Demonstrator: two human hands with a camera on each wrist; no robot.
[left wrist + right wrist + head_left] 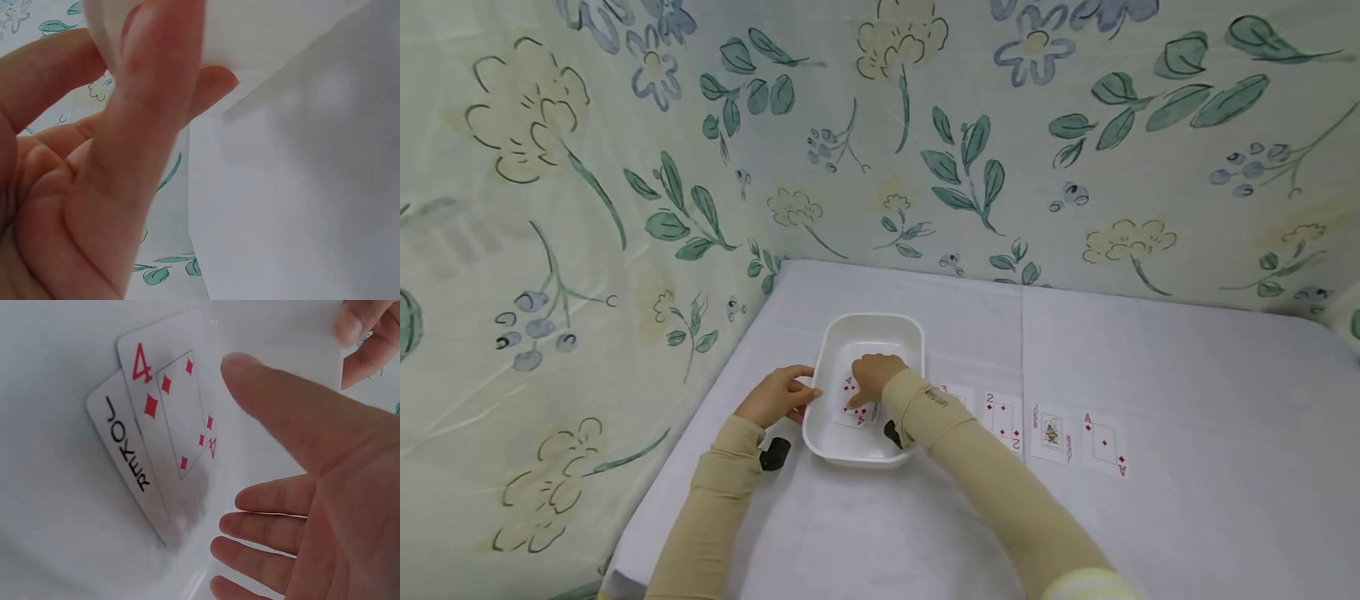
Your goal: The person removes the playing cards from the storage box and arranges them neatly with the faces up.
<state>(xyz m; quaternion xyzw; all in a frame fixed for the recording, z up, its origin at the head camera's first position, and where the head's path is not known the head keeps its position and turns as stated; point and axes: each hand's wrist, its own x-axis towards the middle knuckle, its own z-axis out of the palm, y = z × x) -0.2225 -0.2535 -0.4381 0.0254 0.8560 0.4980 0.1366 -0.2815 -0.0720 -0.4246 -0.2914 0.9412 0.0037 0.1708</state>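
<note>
A white plastic tray (850, 451) stands on the table. My left hand (777, 393) holds its left rim, with the thumb on the rim and fingers at the outer wall; the left wrist view shows the tray wall (250, 31) between thumb and fingers. Inside lie a four of diamonds (175, 400) and, partly under it, a joker card (119, 444). My right hand (877, 377) is over these cards inside the tray. In the right wrist view its thumb and fingers are extended and apart, holding nothing; the thumb tip is beside the four.
Right of the tray, a row of cards lies on the white tablecloth (1210, 500): a red three (959, 394) partly hidden by the right sleeve, a two of diamonds (1001, 414), a joker (1051, 433) and an ace of diamonds (1105, 444). Flower-patterned cloth (850, 208) hangs behind and left.
</note>
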